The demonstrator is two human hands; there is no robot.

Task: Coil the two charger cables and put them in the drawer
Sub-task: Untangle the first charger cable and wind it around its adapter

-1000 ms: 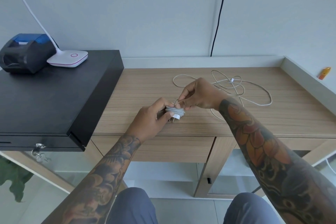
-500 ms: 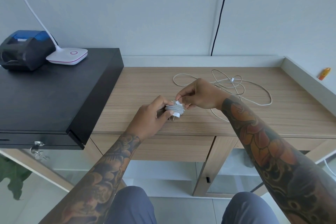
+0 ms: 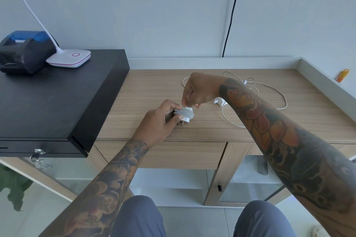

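Note:
A white charger (image 3: pixel 185 116) with its grey cable wound tightly round the plug body sits just above the wooden desk (image 3: pixel 146 90), prongs pointing down. My left hand (image 3: pixel 161 119) grips it from the left. From above, my right hand (image 3: pixel 196 91) pinches the cable's end at the top of the coil. A second charger cable (image 3: pixel 269 90) lies loose and tangled on the desk behind my right forearm, its white plug (image 3: pixel 219 101) partly hidden. The closed drawer (image 3: pixel 173 155) sits under the desk's front edge.
A black cash drawer (image 3: pixel 57 98) covers the desk's left side, carrying a receipt printer (image 3: pixel 25 52) and a white lamp base (image 3: pixel 69 58). A black wire (image 3: pixel 230 17) runs down the wall. An orange object (image 3: pixel 342 75) lies on the right ledge.
My right hand has shifted from beside the coil to above it, still pinching the cable end. The second charger's plug has come into view behind the right wrist.

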